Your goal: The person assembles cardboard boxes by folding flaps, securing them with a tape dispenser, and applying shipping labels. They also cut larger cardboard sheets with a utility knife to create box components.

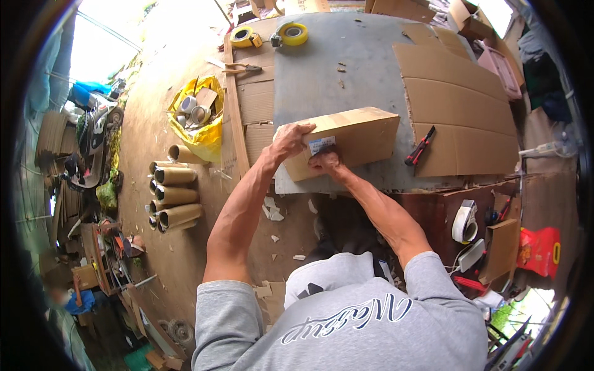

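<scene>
A long brown cardboard box [365,139] rests on the grey tabletop, turned at a slant. My left hand [291,140] is closed over its upper left corner, thumb and fingers on the edge. A white and blue label [322,144] is on the side of the box that faces me. Just below the label, my right hand [325,161] touches that side with its fingers curled in. Whether those fingers pinch the label's edge or only press on it is hidden.
Right of the box, a red and black cutter knife [420,147] lies by a flat cardboard sheet [461,105]. Yellow tape rolls [292,34] and pliers [244,68] lie toward the back. On the left are a yellow bag [204,137] of tape cores and several cardboard tubes [176,196].
</scene>
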`<control>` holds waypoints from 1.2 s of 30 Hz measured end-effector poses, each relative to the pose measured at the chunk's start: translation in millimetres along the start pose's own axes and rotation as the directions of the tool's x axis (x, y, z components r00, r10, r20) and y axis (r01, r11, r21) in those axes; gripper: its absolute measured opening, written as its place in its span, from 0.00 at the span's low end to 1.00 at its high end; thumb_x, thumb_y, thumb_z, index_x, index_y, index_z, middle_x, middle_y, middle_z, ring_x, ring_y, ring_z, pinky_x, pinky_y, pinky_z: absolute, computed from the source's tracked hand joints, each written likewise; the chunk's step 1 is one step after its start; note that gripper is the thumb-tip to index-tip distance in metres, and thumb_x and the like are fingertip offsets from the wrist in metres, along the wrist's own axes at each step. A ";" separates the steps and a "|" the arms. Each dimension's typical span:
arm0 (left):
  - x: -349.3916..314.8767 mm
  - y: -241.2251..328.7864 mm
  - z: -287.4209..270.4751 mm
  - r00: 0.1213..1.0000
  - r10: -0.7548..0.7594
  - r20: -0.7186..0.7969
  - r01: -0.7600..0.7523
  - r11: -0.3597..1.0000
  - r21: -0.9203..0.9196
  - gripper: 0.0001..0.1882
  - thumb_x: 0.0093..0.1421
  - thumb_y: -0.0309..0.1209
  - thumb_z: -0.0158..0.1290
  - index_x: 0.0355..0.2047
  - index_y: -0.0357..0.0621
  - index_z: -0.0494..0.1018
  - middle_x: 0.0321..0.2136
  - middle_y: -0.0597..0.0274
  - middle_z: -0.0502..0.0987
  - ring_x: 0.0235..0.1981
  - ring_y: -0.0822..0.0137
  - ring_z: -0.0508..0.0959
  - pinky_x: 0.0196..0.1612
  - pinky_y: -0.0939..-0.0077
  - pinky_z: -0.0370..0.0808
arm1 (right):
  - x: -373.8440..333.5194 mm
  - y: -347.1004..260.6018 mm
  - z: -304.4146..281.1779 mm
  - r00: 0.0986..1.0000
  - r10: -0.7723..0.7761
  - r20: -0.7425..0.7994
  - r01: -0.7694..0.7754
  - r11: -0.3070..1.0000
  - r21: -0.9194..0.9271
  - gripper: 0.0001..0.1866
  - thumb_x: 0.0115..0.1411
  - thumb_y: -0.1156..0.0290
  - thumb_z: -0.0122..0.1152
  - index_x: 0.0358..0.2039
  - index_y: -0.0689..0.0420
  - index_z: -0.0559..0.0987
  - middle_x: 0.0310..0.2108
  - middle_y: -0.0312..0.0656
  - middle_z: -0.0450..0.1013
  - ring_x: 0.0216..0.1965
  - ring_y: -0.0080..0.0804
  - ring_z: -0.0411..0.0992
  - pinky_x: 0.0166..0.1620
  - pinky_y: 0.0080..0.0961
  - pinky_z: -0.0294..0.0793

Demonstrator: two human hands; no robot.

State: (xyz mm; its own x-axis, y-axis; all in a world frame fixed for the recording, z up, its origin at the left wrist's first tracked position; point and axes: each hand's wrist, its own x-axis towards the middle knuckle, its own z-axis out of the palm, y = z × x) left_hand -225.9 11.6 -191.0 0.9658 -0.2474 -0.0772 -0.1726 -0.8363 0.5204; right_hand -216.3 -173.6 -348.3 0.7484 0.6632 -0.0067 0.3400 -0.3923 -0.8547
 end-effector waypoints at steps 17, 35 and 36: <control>-5.6 -46.9 -3.3 0.971 -0.002 0.239 0.071 0.957 -0.281 0.41 0.49 0.15 0.57 0.66 0.51 0.66 0.61 0.54 0.72 0.61 0.56 0.73 0.64 0.70 0.70 | 17.1 -115.4 -37.3 0.904 0.381 0.194 -0.308 0.267 0.913 0.22 0.56 0.75 0.45 0.47 0.73 0.79 0.46 0.56 0.79 0.48 0.46 0.80 0.57 0.40 0.78; -2.5 -46.1 3.2 0.988 0.088 0.124 -0.058 0.972 -0.230 0.47 0.39 0.13 0.61 0.64 0.51 0.68 0.64 0.57 0.70 0.66 0.59 0.67 0.70 0.73 0.63 | -25.1 -41.7 3.0 0.801 0.570 0.184 -0.486 0.439 0.756 0.20 0.47 0.74 0.71 0.42 0.65 0.80 0.35 0.47 0.80 0.37 0.38 0.81 0.42 0.38 0.84; -3.1 -45.9 3.1 0.987 0.077 0.138 -0.042 0.969 -0.245 0.48 0.39 0.12 0.61 0.65 0.51 0.68 0.64 0.57 0.69 0.67 0.60 0.66 0.71 0.73 0.62 | -25.7 -37.6 7.8 0.809 0.554 0.198 -0.487 0.441 0.754 0.20 0.47 0.75 0.71 0.42 0.65 0.80 0.36 0.47 0.80 0.37 0.38 0.81 0.42 0.37 0.84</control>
State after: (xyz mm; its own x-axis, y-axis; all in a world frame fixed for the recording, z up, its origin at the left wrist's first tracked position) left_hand -221.6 49.2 -217.3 0.9135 -0.3766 -0.1536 -0.1599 -0.6799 0.7157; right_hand -252.8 -170.9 -320.0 0.6810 0.4451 -0.5815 -0.6435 -0.0152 -0.7653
